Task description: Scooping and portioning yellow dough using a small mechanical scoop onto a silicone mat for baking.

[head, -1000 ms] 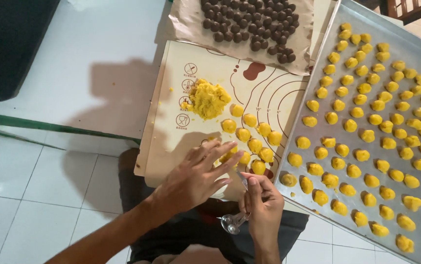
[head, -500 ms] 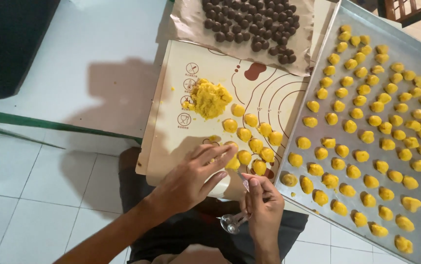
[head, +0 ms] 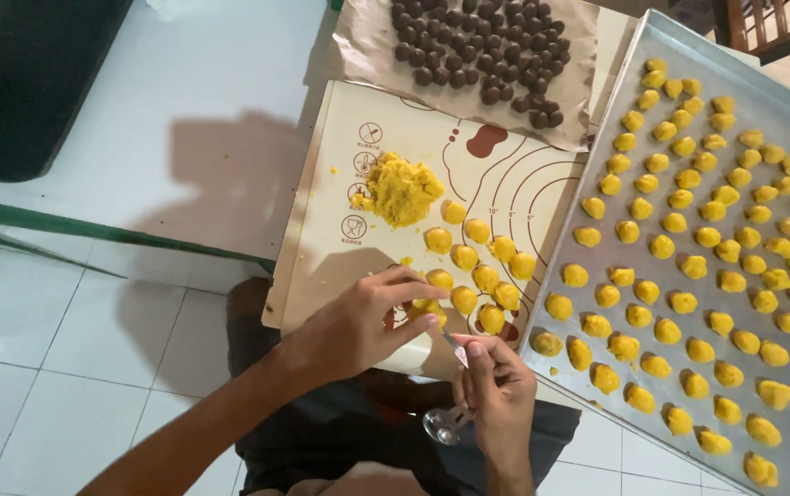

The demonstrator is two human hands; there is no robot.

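Note:
My left hand (head: pixel 363 321) hovers over the near edge of a cream baking mat (head: pixel 358 248) and pinches a yellow dough ball (head: pixel 427 310) between thumb and fingers. My right hand (head: pixel 498 390) is curled around a small shiny metal tool (head: pixel 445 422), its tip pointing up toward the dough ball. Several more yellow dough balls (head: pixel 482 266) lie in rows on the mat just beyond my left fingers. A crumbly pile of yellow dough (head: pixel 402 190) sits farther up the mat.
A large metal baking tray (head: pixel 780 119) on the right holds several rows of yellow shaped pieces (head: pixel 689 230). Brown paper (head: pixel 358 46) at the top carries several dark chocolate balls (head: pixel 477 46). A black object (head: pixel 28 73) sits top left on the white tiled floor (head: pixel 64 367).
My left hand has drawn back slightly toward me with a dough ball pinched in its fingers. My right hand stays in place with the metal tool.

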